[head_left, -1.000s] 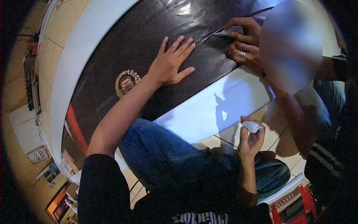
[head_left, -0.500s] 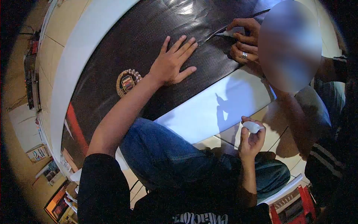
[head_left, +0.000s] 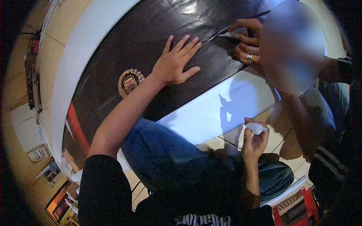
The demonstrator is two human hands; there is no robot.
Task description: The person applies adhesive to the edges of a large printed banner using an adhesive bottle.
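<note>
My left hand lies flat with its fingers spread on a glossy black sheet, close to a seam line running up to the right. In my right hand, held above my lap, is a small white squeeze bottle, pinched between thumb and fingers. A co-worker's hand with rings grips a similar white bottle, its thin tip at the seam. Beside my left forearm, an oval badge edged with beads rests on the sheet.
Under the sheet is a curved white board, with a red strip at its left. Tiled floor shows below. The co-worker crouches close at right. A red and grey object stands at lower right; boxes and clutter line the left.
Both my hands stay practically where they were. The co-worker's head shifts very slightly left, and the bottle tip stays at the seam.
</note>
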